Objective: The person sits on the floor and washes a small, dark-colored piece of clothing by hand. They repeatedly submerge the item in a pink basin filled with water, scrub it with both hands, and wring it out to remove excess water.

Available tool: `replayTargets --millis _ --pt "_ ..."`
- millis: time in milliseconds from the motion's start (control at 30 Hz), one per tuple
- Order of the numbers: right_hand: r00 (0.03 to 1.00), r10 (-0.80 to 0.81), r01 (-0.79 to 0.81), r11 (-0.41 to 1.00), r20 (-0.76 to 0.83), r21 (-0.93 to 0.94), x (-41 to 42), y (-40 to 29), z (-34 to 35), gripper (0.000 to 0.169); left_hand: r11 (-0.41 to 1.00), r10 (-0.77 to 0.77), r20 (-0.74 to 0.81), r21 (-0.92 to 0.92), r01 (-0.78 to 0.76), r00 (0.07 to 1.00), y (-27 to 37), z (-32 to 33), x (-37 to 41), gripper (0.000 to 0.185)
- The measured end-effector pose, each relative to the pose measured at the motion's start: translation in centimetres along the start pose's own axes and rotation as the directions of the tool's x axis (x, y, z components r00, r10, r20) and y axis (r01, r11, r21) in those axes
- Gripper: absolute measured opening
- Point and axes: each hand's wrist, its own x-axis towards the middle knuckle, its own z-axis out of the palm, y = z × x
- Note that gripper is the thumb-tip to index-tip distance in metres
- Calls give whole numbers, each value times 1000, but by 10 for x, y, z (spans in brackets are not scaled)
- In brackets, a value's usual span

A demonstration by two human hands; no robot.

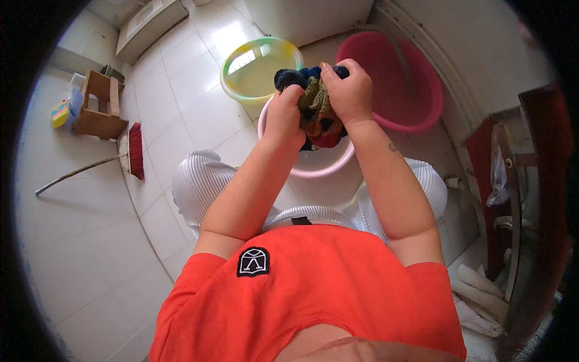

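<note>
A bunched, multicoloured knitted cloth item (pixel 320 108) is gripped between both hands over a pink-rimmed basin (pixel 312 173). My left hand (pixel 286 113) holds its left side, the thumb on a dark blue part. On the other side, my right hand (pixel 350 92) grips the top and right edge. The pale basin stands on the tiled floor between the knees, partly hidden by the cloth and the forearms. Just beyond it are a yellow-green basin (pixel 260 97) with liquid in it and a larger pink basin (pixel 432 106) with a hose over it.
A broom with red bristles (pixel 135 151) lies at the left, near a small wooden stool (pixel 97 129) and a yellow container (pixel 59 114). A white appliance or cabinet (pixel 312 18) stands at the far side. At the right is a dark red wooden piece of furniture (pixel 543 190).
</note>
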Motion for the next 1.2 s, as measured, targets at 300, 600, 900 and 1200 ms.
replayTargets --millis 300,600,900,1200 --pt "751 -627 612 779 205 140 -62 -72 -16 17 1000 1 234 -30 6 972 12 -59 30 18" --pt "989 -141 140 989 -33 -44 -2 -8 -11 27 996 -84 -7 -21 84 996 5 5 -11 29" --pt "868 -477 471 879 140 77 -57 -54 -15 17 956 -213 95 -184 227 972 21 -30 1 40" --pt "925 -380 380 925 19 -26 -35 -46 -13 23 995 -75 40 -69 78 996 1 -7 -4 33"
